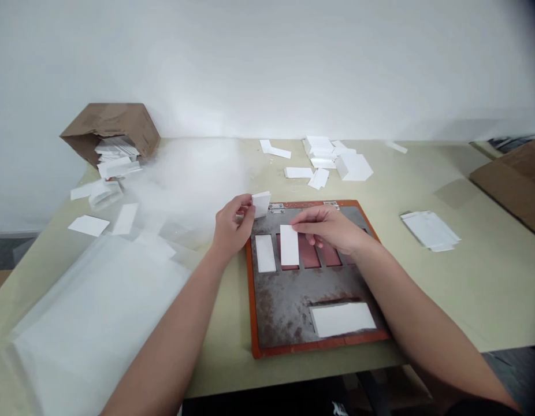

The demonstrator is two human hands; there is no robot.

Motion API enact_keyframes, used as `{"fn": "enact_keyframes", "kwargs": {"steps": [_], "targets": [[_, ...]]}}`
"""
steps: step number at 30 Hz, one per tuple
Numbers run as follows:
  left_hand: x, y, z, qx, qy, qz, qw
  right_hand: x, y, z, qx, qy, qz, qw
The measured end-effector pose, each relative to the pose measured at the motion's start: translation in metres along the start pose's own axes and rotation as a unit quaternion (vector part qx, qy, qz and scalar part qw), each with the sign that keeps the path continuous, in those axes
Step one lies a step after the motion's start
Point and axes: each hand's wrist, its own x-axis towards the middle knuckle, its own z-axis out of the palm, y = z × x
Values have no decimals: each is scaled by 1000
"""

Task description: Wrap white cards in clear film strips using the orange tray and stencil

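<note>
White rectangular paper strip (289,245): upright in a slot of a rust-marked steel plate (285,300) with orange frame, right grip (328,227) pressed together on its upper end. Left grip (231,226) pinching a small white card (262,204). Beyond: toppled brown cardboard box (110,130) spilling white cards (115,151).

Cream table (445,300) holds a rusty jig (285,306), white cards (297,172).
</note>
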Motion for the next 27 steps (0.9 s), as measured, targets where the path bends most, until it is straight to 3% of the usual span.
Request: {"fn": "enact_keyframes", "kwargs": {"steps": [27], "targets": [[0,1,0,-6,-1,-13,1000,-1,7,3,-35,-12,19,999]]}}
